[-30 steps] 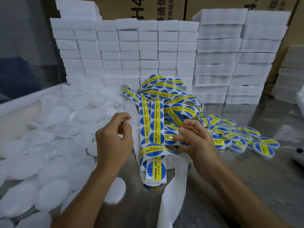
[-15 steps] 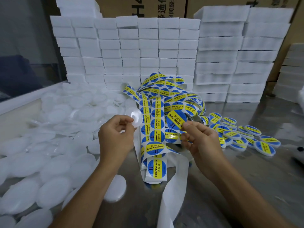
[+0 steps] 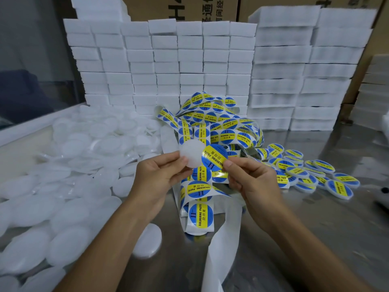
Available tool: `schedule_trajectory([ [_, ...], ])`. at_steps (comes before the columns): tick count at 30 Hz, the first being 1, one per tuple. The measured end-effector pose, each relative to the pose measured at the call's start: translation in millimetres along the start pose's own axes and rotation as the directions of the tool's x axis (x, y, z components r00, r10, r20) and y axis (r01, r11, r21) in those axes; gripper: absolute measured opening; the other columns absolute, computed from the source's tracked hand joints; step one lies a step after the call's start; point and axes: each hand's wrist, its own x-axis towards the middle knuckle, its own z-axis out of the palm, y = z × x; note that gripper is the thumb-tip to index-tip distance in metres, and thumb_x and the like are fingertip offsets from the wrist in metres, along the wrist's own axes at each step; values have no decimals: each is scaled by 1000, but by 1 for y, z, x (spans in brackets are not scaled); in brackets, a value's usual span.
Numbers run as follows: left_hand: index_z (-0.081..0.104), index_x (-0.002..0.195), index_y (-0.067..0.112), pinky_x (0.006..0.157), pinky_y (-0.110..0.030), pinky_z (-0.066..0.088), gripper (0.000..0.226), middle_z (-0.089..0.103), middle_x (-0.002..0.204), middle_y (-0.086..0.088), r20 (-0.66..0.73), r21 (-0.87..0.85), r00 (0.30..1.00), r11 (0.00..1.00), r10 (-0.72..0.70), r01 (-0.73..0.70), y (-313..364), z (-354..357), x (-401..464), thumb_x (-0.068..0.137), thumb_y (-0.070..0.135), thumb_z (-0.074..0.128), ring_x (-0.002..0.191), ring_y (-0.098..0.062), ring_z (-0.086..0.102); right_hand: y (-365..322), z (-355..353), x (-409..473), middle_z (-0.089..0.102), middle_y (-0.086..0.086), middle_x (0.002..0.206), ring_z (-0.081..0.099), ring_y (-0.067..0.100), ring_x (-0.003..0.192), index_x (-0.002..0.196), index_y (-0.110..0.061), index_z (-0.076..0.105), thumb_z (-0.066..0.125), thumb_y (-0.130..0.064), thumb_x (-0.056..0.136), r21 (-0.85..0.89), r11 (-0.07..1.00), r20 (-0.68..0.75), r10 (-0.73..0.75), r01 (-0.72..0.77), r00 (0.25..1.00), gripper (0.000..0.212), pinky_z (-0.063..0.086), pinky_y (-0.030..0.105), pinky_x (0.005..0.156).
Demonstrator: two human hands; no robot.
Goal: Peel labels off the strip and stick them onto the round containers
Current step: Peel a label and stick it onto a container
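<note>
Blue-and-yellow round label (image 3: 214, 158), printed "SOLDERING PASTE", is pinched at its lower right edge between thumb and forefinger of the right hand (image 3: 250, 182). Its left edge overlaps the right rim of a white translucent round container (image 3: 192, 153); whether the label already adheres there cannot be told from this angle. Left hand (image 3: 162, 175) grips the container at its lower left rim, thumb on the near face, other fingers curled behind. Both items are held above the table, in front of the label strip (image 3: 212, 131).

Strip lies in a loose tangled heap at mid-table, several lengths hanging toward the viewer, blue labels still on them. Bare white backing tape (image 3: 223, 247) trails off toward the lower edge.

Left of the hands: large pile of unlabelled white containers (image 3: 63, 186), one lying apart near the left forearm. Right of the hands: cluster of labelled containers (image 3: 305, 171) lying flat on the steel table (image 3: 315, 228).

Behind the strip: stacked white foam blocks (image 3: 168, 60) in rows, with cardboard cartons (image 3: 189, 9) behind those.
</note>
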Motion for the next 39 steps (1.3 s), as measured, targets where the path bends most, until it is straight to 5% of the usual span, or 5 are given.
schedule_trajectory([
  [9,71,93,0,61,-24,58,36,75,84,-19,114,93,993,995,18,-29,0,3,-4,60,13,76,71,-25,74,-5,7,-6,77,-2,75,68,1,62,83,-12,76,73,-7,81,-40,999,13,-28,28,1000,6,49,12,54],
  [30,73,87,3,61,-25,59,32,75,84,-19,157,113,987,992,32,-50,-1,4,-6,57,14,78,72,-28,74,-7,9,-8,76,-4,71,65,0,56,84,-10,74,71,-5,82,-74,997,5,-7,8,1000,6,48,11,51],
  [36,73,93,1,66,-28,60,37,76,87,-17,176,204,981,971,88,-123,0,4,-9,59,16,79,77,-30,74,-6,8,-7,75,-4,69,65,1,55,83,-10,74,72,-5,81,-81,997,3,-3,3,1000,6,48,11,51],
  [39,78,83,12,65,-25,59,23,77,83,-10,215,244,960,942,177,-229,0,6,-12,60,15,79,76,-24,75,-6,6,-6,75,-2,69,65,1,54,84,-9,75,72,-5,82,-89,996,7,7,-7,1000,5,49,12,51],
])
